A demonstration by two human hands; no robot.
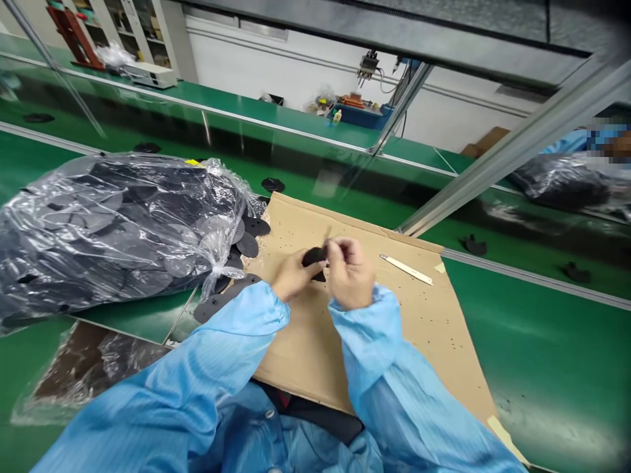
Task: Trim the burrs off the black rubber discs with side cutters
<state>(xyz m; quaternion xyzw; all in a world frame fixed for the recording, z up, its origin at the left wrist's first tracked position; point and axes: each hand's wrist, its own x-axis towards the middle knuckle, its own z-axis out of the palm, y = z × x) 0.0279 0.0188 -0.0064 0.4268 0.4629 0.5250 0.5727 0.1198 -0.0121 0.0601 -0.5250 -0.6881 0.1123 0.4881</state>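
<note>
Over the cardboard sheet, my left hand has its fingers closed on a black disc. My right hand is pinched at the disc's right edge; a thin, blurred item sticks up from its fingertips, too unclear to name. Part of another dark piece shows just below the disc, between the hands. A white-handled cutter lies on the cardboard to the right. Left of my hands, several black discs spill beside a large clear plastic bag filled with similar dark discs.
Dark pieces lie on the green belt behind the cardboard. A metal post slants up at the right. Open plastic packaging sits at the lower left. Beyond the post, at the far right, a person's blue sleeve shows near another bag.
</note>
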